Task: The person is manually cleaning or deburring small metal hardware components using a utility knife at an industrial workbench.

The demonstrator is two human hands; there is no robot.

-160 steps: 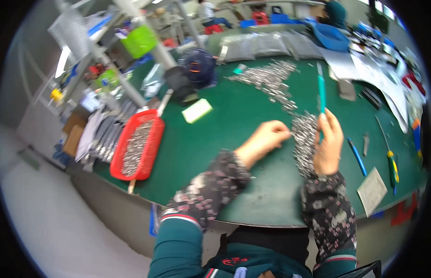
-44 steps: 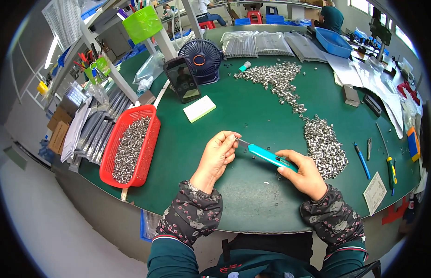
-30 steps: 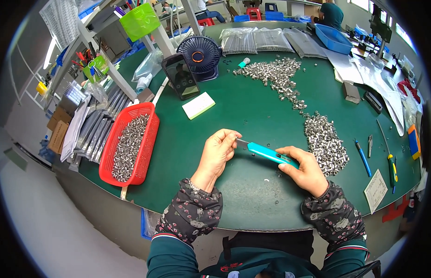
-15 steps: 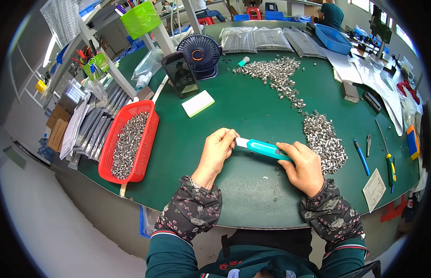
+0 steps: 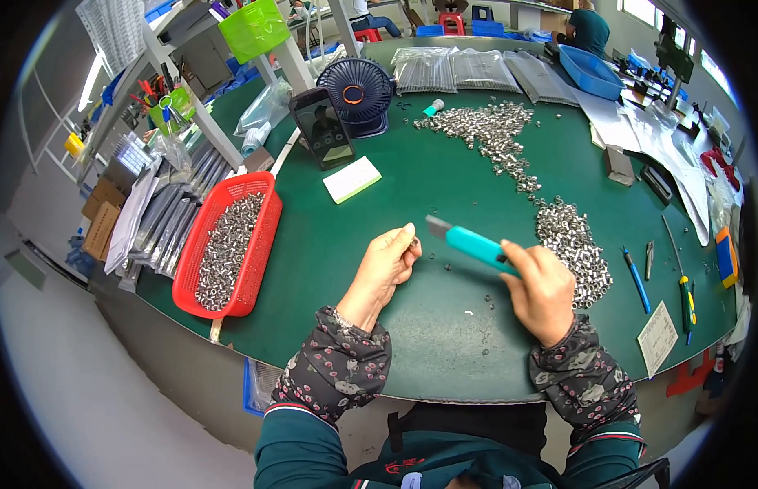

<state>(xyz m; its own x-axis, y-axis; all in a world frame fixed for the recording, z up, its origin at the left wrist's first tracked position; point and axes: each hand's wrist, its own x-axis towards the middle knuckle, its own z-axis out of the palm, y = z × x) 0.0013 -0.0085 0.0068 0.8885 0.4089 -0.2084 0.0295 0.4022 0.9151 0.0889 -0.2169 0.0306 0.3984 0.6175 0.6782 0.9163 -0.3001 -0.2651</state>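
Metal piece (image 5: 415, 242), small and dark-looking, was pinched at the fingertips of the left hand (image 5: 380, 270), above the green tabletop (image 5: 330, 277). Thumb and forefinger were closed on it, the other fingers loosely curled; most of it was covered, so its exact shape could not be told.

Main change: the blade (image 5: 437, 227) had come off the piece. Half a second earlier its tip met the left fingertips, pale flat side showing; now it stood clear, just to the right of them, darker and slightly blurred, with a visible gap between. The right hand (image 5: 543, 285) had a closed grip on the teal utility knife (image 5: 478, 248), knuckles higher than before, handle slanting down into the palm. Left hand had barely shifted.

Reading: a stroke of the blade at the piece seemed to have just ended, or paused. Whether the piece was finished could not be judged, its worked edge being too small to see.

Around the work: near pile (image 5: 570, 254) of similar silvery pieces beyond the right hand, far pile (image 5: 486, 130) behind it, red basket (image 5: 265, 257) of them well off to the left. All three looked unchanged. Dark bits (image 5: 489, 303) lay on the tabletop between the forearms.
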